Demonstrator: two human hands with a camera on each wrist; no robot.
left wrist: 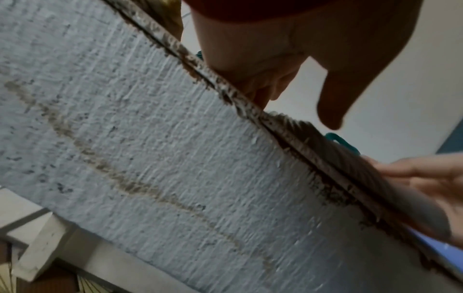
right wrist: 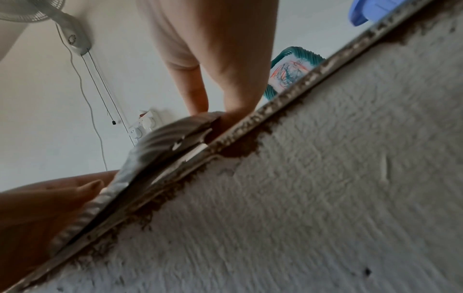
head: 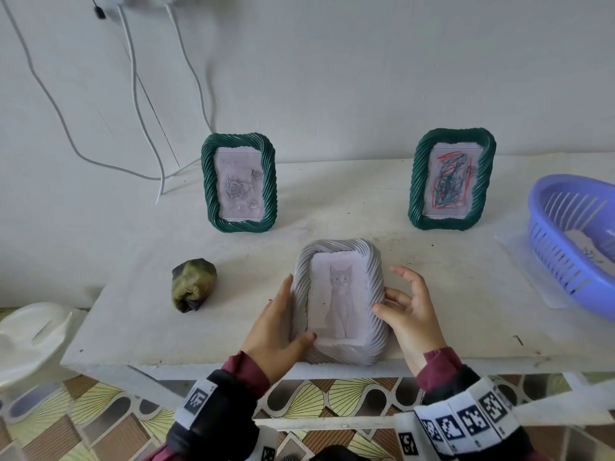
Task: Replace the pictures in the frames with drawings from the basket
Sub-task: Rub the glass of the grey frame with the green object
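Note:
A white twisted-rim frame [head: 339,301] holding a grey cat picture lies near the table's front edge. My left hand [head: 283,314] grips its left side, fingers along the edge and thumb on the lower rim. My right hand [head: 396,297] pinches the right rim with thumb and one finger, the other fingers raised. In the right wrist view the white frame [right wrist: 162,142] is tilted slightly off the table. Two green frames stand upright at the back: one with roses [head: 239,183], one with a coloured scribble drawing [head: 452,179]. The purple basket [head: 565,227] at the right holds paper.
A green-brown lump [head: 193,284] sits left of the white frame on the white table [head: 432,277]. A sheet of paper lies under the basket. Cables hang down the wall behind. A white plastic object [head: 30,334] stands off the table's left end.

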